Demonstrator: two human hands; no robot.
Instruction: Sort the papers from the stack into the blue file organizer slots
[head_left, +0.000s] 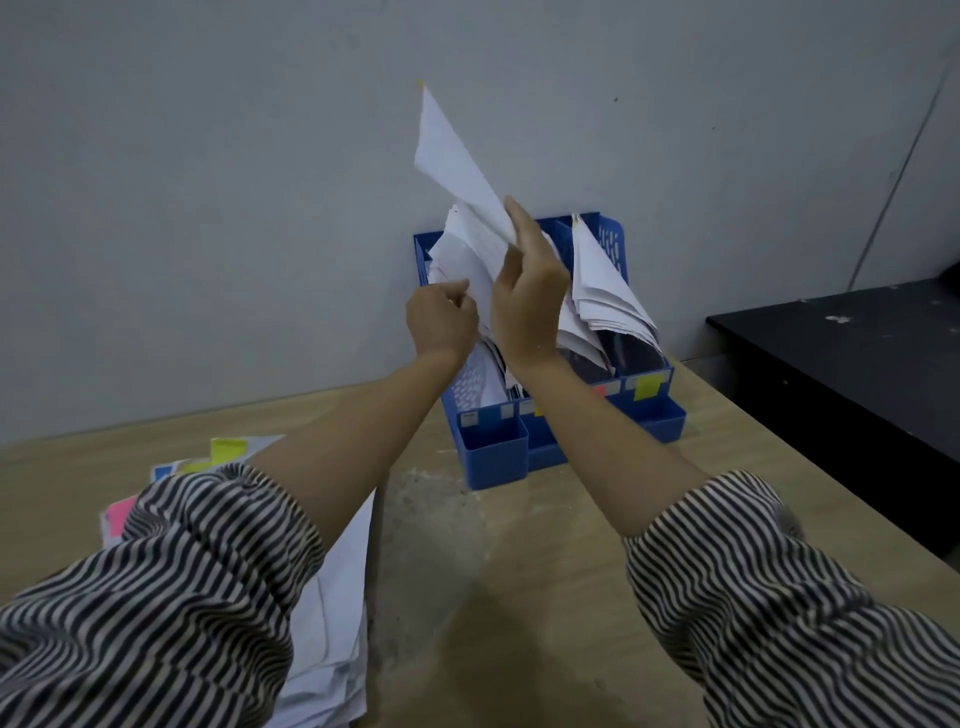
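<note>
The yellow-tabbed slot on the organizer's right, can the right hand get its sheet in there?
Probably yes. The right hand holds the sheet above the organizer, and that slot opens upward, though papers already fill it.

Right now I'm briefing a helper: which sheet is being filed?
Find the blue file organizer against the grey wall at the table's far edge. Above its middle slots, the right hand pinches one white sheet. Unlike the papers already slotted, it sticks up highest, its corner pointing at the wall.

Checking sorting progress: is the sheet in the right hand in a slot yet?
Not yet. The sheet, pinched by the right hand, stands above the blue organizer.
</note>
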